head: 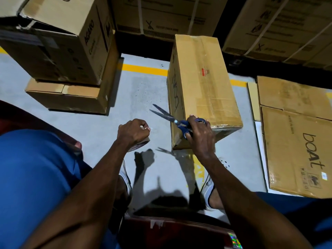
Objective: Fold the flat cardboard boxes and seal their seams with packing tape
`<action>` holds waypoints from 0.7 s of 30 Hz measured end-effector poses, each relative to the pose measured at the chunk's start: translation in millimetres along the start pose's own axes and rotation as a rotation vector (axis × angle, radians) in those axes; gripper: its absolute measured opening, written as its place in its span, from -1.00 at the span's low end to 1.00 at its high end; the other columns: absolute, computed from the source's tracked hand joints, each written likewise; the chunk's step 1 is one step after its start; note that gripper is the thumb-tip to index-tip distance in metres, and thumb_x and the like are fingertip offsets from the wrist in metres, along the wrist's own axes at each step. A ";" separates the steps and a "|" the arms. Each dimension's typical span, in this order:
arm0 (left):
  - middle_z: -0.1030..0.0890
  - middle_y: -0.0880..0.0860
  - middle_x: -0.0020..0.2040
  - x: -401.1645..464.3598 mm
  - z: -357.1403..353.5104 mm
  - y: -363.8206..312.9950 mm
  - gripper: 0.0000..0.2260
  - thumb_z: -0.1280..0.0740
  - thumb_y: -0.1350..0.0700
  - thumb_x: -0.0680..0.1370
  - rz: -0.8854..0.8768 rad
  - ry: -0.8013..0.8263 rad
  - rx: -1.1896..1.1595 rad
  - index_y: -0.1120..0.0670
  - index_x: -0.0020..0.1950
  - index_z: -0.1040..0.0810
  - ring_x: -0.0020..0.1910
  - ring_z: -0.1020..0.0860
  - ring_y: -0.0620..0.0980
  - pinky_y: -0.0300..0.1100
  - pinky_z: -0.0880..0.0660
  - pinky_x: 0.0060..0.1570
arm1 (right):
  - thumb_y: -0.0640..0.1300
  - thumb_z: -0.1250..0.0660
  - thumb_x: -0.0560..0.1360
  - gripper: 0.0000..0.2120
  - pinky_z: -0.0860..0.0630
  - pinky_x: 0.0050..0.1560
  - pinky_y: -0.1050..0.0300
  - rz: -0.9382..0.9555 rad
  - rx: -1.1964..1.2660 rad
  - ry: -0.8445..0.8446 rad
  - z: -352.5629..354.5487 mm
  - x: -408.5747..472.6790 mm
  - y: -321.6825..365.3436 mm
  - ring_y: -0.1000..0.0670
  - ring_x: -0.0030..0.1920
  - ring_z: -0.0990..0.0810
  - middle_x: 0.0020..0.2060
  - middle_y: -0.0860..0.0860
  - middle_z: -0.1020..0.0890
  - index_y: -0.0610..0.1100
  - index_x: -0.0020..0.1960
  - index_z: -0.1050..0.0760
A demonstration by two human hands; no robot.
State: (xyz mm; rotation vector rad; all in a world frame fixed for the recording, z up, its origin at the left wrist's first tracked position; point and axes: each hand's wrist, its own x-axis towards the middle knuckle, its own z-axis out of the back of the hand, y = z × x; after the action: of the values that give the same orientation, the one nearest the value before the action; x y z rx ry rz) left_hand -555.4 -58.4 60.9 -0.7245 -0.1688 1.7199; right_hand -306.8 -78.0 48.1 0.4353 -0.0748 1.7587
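Below, at the near edge, a dark red seat (170, 230) is seen between two legs in blue trousers (32, 177), and two feet in light shoes (209, 191) are placed on the grey floor (143, 90). Further out, the left hand (133, 131) is closed around a roll of packing tape (139, 143); the roll is gripped from above and is held over the floor, apart from the box. The right hand (199, 132) is closed on blue-handled scissors (177, 121), with fingers passed through the handle loops. The blades are opened and are pointed to the upper left, over the floor. This hand is held against the near end of a folded cardboard box (203, 83), which is standing on the floor; a strip of tape is seen along its top. To the right, flat cardboard sheets (296, 141) are laid on the floor. To the left, stacked boxes (62, 56) are seen, and more strapped boxes (179, 13) are stacked at the far side, behind a yellow floor line (145, 68).
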 end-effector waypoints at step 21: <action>-0.51 0.05 0.14 37.5 -14.8 -72.6 -0.70 -0.46 0.18 0.52 0.009 -0.130 -0.824 -0.01 0.18 -0.45 0.09 -0.50 0.11 -0.18 -0.51 -0.19 | 0.05 -0.43 0.48 -0.64 -0.29 -0.20 0.07 -0.391 0.190 -0.089 60.7 66.9 -83.9 -0.28 -0.10 -0.62 -0.08 -0.18 -0.67 -0.10 0.19 -0.54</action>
State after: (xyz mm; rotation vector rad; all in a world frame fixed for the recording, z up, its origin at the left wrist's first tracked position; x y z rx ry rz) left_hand -490.9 -6.9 69.6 -1.1976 -1.0034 1.6864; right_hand -223.0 -13.0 110.9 0.6219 0.1092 1.3656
